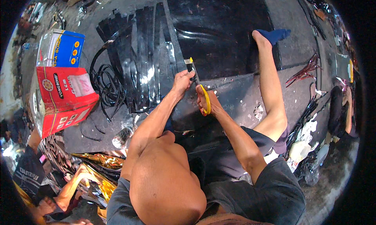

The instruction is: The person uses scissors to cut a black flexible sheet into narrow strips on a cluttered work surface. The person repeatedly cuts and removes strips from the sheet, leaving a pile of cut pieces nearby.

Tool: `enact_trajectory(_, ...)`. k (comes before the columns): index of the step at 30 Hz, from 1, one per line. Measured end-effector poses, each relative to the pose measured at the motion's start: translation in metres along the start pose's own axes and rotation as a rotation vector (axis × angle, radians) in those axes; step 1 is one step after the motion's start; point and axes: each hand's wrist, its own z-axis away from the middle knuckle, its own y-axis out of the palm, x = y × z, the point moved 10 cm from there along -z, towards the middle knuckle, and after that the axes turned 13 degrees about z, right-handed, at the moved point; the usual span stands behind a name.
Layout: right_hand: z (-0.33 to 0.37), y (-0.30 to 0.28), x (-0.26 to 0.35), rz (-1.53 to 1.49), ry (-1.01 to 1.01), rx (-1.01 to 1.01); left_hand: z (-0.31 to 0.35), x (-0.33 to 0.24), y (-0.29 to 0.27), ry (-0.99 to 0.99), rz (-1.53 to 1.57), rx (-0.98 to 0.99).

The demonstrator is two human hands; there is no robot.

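My right hand (206, 98) is closed around the yellow handle loops of a pair of scissors (206, 95). Their blades point away from me and rise past my left fingers. Between the thumb and fingers of my left hand (182, 82) is a small black strip (189, 67), pinched close beside the blades. It shows a pale, shiny end, and its exact material is too small to tell. Beyond both hands lies a large black sheet (223, 33), flat on the ground. Long glossy black strips (147, 56) are laid side by side to its left.
Two cardboard boxes, one blue and white (64, 48), one red (64, 95), stand at left. Coiled black cords (109, 88) lie beside them. My leg (270, 84) stretches along the sheet's right side. Another person's arm (70, 185) shows lower left. Plastic scraps (303, 146) are piled at right.
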Motion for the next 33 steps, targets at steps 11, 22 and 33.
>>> enact_trajectory(11,-0.062,-0.027,0.072,0.249,-0.083,-0.103,0.015,-0.011,0.005,0.006,0.024,0.074)
enact_trajectory(22,-0.115,-0.042,0.11,0.362,-0.086,-0.116,0.035,-0.034,0.015,0.03,0.005,0.095)
enact_trajectory(33,-0.202,-0.058,0.173,0.258,-0.152,-0.174,0.065,-0.055,0.02,0.075,-0.01,0.086)
